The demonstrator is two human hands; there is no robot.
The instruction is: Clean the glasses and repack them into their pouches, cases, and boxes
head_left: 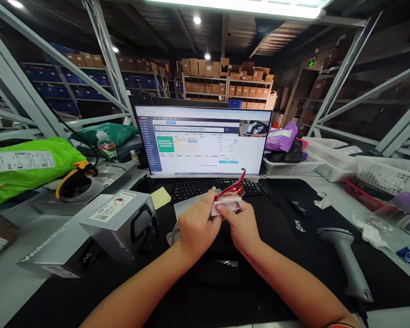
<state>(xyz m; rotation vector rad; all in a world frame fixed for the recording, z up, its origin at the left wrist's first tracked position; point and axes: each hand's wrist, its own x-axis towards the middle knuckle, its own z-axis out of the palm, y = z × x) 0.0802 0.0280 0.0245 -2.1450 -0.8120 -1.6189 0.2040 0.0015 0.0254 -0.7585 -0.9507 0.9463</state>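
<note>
In the head view a pair of red glasses [237, 187] is held up in front of the keyboard, one thin temple pointing up with a dark curved tip. My left hand [198, 224] is closed round the near side of the glasses. A pale cloth [228, 205] with a zigzag edge lies against them, pinched between the thumb and fingers of my right hand [243, 224]. The cloth and my fingers hide part of the frame. Behind my left hand a light flat sheet or box [187, 206] and a crumpled grey piece [172, 234] partly show.
A lit monitor [208, 146] stands behind the keyboard [187, 190]. Two grey boxes [123, 228] and a yellow note [161, 198] are at left, beside a tape dispenser [77, 182] and green parcel [27, 159]. Right: mouse [297, 207], barcode scanner [346, 259] and white baskets [389, 175].
</note>
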